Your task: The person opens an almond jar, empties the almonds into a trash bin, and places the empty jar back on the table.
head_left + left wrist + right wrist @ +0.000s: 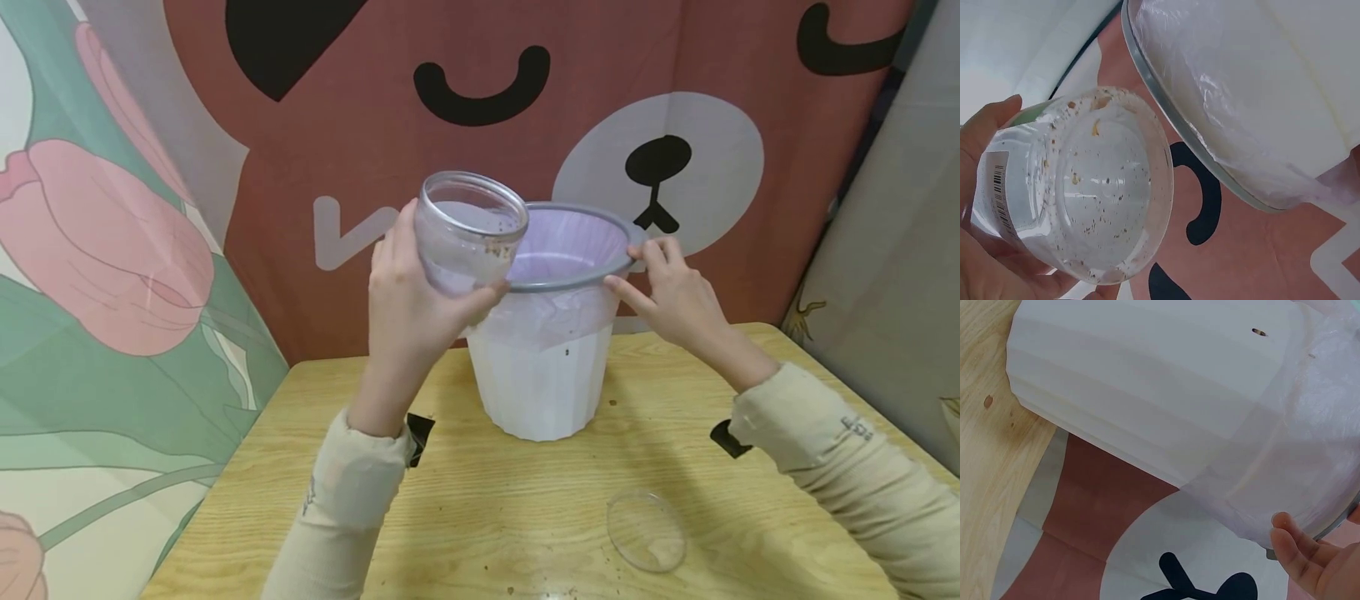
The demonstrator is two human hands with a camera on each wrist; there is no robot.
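My left hand (pixel 408 308) grips a clear glass jar (pixel 468 229) with its mouth tilted up, held against the left rim of a white bin (pixel 543 375). The left wrist view shows the jar (pixel 1085 187) speckled inside with brown crumbs and a barcode label on its side. The bin has a grey rim ring (pixel 592 275) and a pale purple liner (pixel 570 246). My right hand (pixel 671 292) pinches the rim ring on the bin's right side. In the right wrist view, my right fingertips (pixel 1297 550) touch the liner below the ring, and the bin wall (pixel 1147 381) fills the frame.
The bin stands on a wooden table (pixel 487 508) dotted with small crumbs. A clear round lid (pixel 647 530) lies flat near the front right. A bear-patterned cloth (pixel 570 100) hangs behind, and a floral panel (pixel 112 250) stands at the left.
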